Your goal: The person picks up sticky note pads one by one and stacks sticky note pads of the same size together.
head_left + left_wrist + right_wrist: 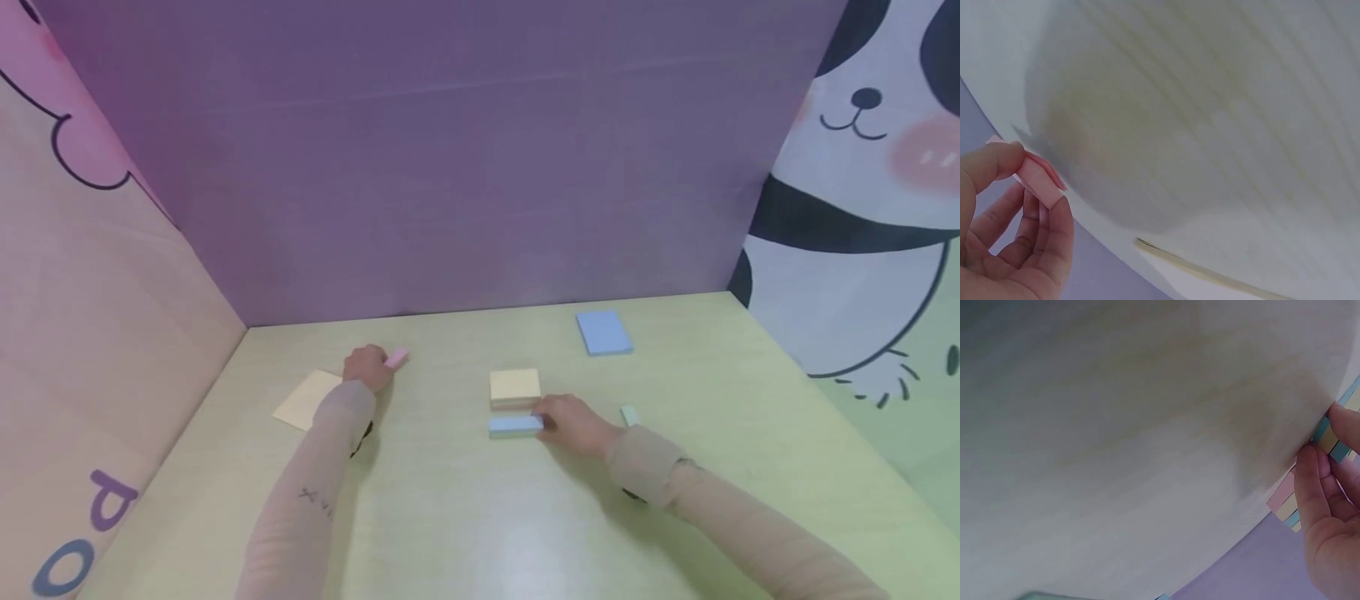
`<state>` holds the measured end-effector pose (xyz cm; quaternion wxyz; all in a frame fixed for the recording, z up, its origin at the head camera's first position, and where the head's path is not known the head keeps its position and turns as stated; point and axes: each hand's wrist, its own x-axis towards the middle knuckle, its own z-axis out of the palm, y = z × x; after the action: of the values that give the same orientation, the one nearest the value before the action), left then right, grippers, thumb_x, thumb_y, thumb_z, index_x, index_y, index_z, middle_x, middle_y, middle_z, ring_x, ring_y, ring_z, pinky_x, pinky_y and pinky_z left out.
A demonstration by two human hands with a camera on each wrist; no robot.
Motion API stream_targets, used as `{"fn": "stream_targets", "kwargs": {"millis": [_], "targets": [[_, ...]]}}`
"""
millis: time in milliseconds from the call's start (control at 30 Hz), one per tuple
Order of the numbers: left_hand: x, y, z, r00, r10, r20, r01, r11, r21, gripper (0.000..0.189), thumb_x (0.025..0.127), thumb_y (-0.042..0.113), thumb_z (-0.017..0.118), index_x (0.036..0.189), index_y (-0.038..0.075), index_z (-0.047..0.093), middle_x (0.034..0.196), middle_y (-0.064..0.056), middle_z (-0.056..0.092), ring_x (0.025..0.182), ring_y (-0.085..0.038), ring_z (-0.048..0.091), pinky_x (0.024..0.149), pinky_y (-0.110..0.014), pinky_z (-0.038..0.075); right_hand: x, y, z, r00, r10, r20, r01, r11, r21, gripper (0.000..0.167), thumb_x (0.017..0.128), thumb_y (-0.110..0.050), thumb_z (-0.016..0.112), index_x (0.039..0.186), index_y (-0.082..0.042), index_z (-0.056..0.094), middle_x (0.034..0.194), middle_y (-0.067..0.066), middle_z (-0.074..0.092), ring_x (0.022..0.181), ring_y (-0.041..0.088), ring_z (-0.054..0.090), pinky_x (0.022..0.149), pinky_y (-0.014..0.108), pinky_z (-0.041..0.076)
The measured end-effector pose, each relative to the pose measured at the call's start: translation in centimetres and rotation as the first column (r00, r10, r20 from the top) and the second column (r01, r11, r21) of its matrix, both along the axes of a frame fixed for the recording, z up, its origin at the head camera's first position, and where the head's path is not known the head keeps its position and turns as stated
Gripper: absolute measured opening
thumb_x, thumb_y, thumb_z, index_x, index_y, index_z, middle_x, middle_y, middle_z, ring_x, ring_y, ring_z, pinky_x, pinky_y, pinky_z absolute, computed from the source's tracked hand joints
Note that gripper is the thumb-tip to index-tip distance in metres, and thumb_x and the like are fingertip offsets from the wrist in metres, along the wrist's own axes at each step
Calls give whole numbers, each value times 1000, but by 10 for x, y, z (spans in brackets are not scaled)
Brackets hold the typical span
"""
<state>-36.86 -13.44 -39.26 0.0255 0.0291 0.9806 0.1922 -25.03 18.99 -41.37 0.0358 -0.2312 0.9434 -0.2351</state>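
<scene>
My left hand (367,367) pinches a small pink sticky-note pad (396,359) between thumb and fingers at the back left. In the left wrist view the pink pad's sheets (1041,181) fan apart a little. Near the middle, my right hand (576,425) grips the right end of a narrow stack of sticky notes (513,427) with a light blue top. Its layers (1329,439) show blue and yellow in the right wrist view. Right behind it lies a wider stack of sticky notes (515,387), yellow on top, with pink, yellow and blue layers (1285,499) at its side.
A square yellow pad (306,402) lies at the left, partly under my left forearm. At the back right is a blue pad (604,333). A pale green strip (629,414) shows beyond my right wrist. A purple partition (480,183) closes the table's back edge.
</scene>
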Motion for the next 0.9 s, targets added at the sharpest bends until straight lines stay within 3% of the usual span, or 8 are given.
{"fn": "stream_targets", "kwargs": {"millis": [367,633,900], "targets": [[8,7,4,998,-46,-47,48,998,35,43,88,38,55,102,-2,66,98,-19,66,83,-30,59,81,-45,47,-1,2,0,1000,-2,14,2,1000,-19,15,76,-7,69,91,-7,65,81,-1,63,72,9,53,70,26,49],[16,15,9,997,-74,-26,76,995,63,32,87,23,59,108,-1,64,105,-19,65,92,-30,58,86,-44,46,-3,3,-2,998,-25,51,27,999,-40,17,76,-8,70,93,-6,66,85,1,65,78,12,56,76,31,50],[22,20,9,990,-131,-57,134,990,47,28,83,13,61,106,-1,64,102,-18,66,91,-30,61,83,-43,49,-4,3,-3,999,-20,48,21,999,-40,19,75,-9,70,94,-6,66,84,1,65,77,11,56,76,31,50]]}}
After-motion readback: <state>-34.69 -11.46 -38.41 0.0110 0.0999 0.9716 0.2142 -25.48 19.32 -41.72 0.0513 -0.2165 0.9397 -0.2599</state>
